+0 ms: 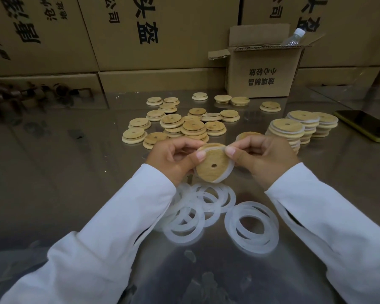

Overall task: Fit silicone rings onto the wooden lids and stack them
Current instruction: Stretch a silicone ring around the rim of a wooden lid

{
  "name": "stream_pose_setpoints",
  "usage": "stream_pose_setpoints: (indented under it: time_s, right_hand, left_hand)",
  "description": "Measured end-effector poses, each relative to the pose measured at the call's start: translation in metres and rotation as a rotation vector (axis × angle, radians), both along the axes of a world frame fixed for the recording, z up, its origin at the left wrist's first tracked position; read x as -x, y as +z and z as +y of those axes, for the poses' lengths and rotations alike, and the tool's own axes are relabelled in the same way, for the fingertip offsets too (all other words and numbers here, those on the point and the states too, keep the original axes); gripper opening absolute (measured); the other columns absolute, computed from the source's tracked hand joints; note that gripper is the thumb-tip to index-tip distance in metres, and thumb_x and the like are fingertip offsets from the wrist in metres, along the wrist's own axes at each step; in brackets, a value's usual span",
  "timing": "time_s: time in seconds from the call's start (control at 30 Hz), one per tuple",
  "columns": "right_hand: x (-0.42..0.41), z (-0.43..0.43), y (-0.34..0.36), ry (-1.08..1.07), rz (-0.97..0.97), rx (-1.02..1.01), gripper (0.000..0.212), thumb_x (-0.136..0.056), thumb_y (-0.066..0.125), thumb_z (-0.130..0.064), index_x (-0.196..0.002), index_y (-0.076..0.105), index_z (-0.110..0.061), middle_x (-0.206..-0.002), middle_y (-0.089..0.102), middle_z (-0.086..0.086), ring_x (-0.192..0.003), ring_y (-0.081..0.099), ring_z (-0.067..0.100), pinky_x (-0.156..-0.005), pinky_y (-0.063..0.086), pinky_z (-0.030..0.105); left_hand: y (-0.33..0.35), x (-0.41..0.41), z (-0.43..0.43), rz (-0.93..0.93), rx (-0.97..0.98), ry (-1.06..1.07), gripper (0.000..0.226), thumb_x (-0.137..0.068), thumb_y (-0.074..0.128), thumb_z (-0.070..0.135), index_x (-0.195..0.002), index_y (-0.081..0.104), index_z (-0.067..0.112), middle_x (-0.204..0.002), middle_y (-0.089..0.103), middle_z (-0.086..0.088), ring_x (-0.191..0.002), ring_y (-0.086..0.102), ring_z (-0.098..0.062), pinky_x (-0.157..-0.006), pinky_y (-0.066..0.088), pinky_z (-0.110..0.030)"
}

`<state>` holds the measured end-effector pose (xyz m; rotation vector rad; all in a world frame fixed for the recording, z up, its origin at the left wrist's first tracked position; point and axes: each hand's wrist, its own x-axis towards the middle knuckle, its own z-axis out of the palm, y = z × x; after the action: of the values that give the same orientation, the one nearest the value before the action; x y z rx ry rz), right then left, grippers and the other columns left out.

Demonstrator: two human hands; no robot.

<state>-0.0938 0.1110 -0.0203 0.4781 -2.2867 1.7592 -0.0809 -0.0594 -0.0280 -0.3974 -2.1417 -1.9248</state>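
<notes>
A shiny metal counter [64, 172] stood before a wall of big printed cardboard cartons [140, 40]. Above the counter, both hands were clamped on one wooden lid [211, 167] with a small centre hole, its flat face tilted toward the camera. The left hand [173, 159] gripped the lid's left edge, with the thumb on its face and the fingers curled behind. The right hand [266, 156] pinched a white ring [227, 172] against the lid's upper right edge. The ring wrapped the lid's right and lower rim; it perhaps sat only partly on, since the hands hid the far side.

Just below the lid lay a loose heap of rings [198, 207], and below and to its right a neater pile of rings [251, 227]. Beyond the lid bare wooden lids [184, 123] were scattered, some resting on others. Beyond and to the right of the lid stood stacks of ringed lids [287, 128]. Farther right of the lid lay a dark phone [364, 125]. Well beyond the lid, to the right, sat a small open box [263, 71] with a clear plastic bottle [293, 37] poking out of it.
</notes>
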Motion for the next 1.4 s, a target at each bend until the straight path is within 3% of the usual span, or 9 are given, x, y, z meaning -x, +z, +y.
stream_pose_setpoints:
  time_s: [0.17, 0.3, 0.4, 0.7, 0.77, 0.83, 0.93, 1.27, 1.4]
  right_hand:
    - [-0.004, -0.006, -0.005, -0.110, 0.148, -0.037, 0.010, -0.077, 0.071, -0.016, -0.075, 0.066, -0.024, -0.073, 0.065, -0.007, -0.069, 0.059, 0.006, -0.067, 0.050, 0.015]
    - [-0.008, -0.011, -0.009, -0.231, 0.227, -0.145, 0.008, -0.080, 0.066, -0.022, -0.079, 0.061, -0.028, -0.075, 0.061, -0.015, -0.080, 0.055, -0.002, -0.064, 0.041, 0.002]
    - [-0.007, -0.011, -0.009, -0.258, 0.171, -0.143, 0.013, -0.083, 0.063, -0.024, -0.074, 0.057, -0.031, -0.075, 0.059, -0.020, -0.079, 0.054, -0.005, -0.062, 0.040, 0.001]
    - [-0.001, -0.009, -0.012, -0.256, 0.079, -0.307, 0.009, -0.088, 0.058, -0.020, -0.081, 0.055, -0.025, -0.075, 0.051, -0.018, -0.070, 0.048, -0.002, -0.058, 0.032, 0.006]
    - [-0.002, -0.010, -0.011, -0.235, 0.109, -0.328, 0.009, -0.088, 0.057, -0.019, -0.081, 0.056, -0.024, -0.081, 0.055, -0.011, -0.072, 0.050, 0.001, -0.061, 0.035, 0.008]
    - [-0.004, -0.012, -0.011, -0.184, 0.135, -0.350, 0.008, -0.088, 0.056, -0.018, -0.081, 0.056, -0.022, -0.087, 0.058, -0.006, -0.076, 0.052, 0.006, -0.065, 0.042, 0.015]
    - [-0.007, -0.015, -0.010, -0.106, 0.167, -0.411, 0.009, -0.089, 0.054, -0.016, -0.082, 0.054, -0.021, -0.089, 0.057, -0.003, -0.083, 0.053, 0.013, -0.073, 0.045, 0.026]
    - [-0.003, -0.015, -0.011, -0.177, 0.079, -0.378, 0.012, -0.090, 0.054, -0.017, -0.080, 0.055, -0.024, -0.088, 0.061, -0.004, -0.080, 0.054, 0.011, -0.069, 0.041, 0.020]
    - [0.000, -0.012, -0.011, -0.202, 0.073, -0.353, 0.014, -0.089, 0.055, -0.018, -0.078, 0.055, -0.025, -0.079, 0.055, -0.012, -0.068, 0.048, -0.001, -0.056, 0.034, 0.003]
  left_hand:
    - [-0.004, 0.003, 0.003, -0.057, -0.061, 0.072, 0.015, -0.084, 0.059, 0.000, -0.087, 0.065, 0.013, -0.077, 0.064, -0.006, -0.057, 0.063, -0.004, -0.050, 0.050, -0.016]
    - [-0.008, 0.007, 0.003, -0.162, -0.180, 0.078, 0.012, -0.085, 0.057, 0.006, -0.091, 0.066, 0.013, -0.087, 0.068, -0.009, -0.078, 0.066, -0.020, -0.065, 0.059, -0.031]
    - [-0.008, 0.007, 0.003, -0.204, -0.206, 0.058, 0.012, -0.085, 0.058, 0.008, -0.091, 0.066, 0.013, -0.086, 0.071, -0.007, -0.079, 0.067, -0.021, -0.069, 0.058, -0.034]
    - [-0.010, 0.004, 0.009, -0.199, 0.011, 0.110, 0.014, -0.088, 0.057, 0.007, -0.100, 0.063, 0.009, -0.098, 0.066, -0.017, -0.086, 0.064, -0.026, -0.077, 0.056, -0.038]
    - [-0.011, 0.003, 0.011, -0.145, 0.069, 0.108, 0.017, -0.088, 0.056, 0.007, -0.102, 0.062, 0.014, -0.100, 0.067, -0.011, -0.091, 0.064, -0.022, -0.077, 0.055, -0.032]
    - [-0.011, 0.002, 0.012, -0.096, 0.116, 0.095, 0.019, -0.088, 0.057, 0.008, -0.101, 0.061, 0.021, -0.099, 0.066, -0.003, -0.093, 0.063, -0.013, -0.077, 0.053, -0.021]
    - [-0.010, 0.001, 0.012, -0.075, 0.154, 0.073, 0.021, -0.086, 0.060, 0.008, -0.094, 0.060, 0.028, -0.101, 0.066, -0.001, -0.100, 0.061, -0.014, -0.088, 0.050, -0.024]
    - [-0.007, -0.001, 0.011, 0.009, 0.205, 0.039, 0.029, -0.084, 0.061, 0.001, -0.089, 0.061, 0.030, -0.094, 0.065, 0.006, -0.096, 0.061, -0.011, -0.084, 0.050, -0.015]
    - [-0.004, -0.001, 0.009, 0.040, 0.228, 0.040, 0.030, -0.084, 0.062, 0.002, -0.091, 0.061, 0.031, -0.098, 0.065, 0.006, -0.100, 0.061, -0.013, -0.089, 0.050, -0.026]
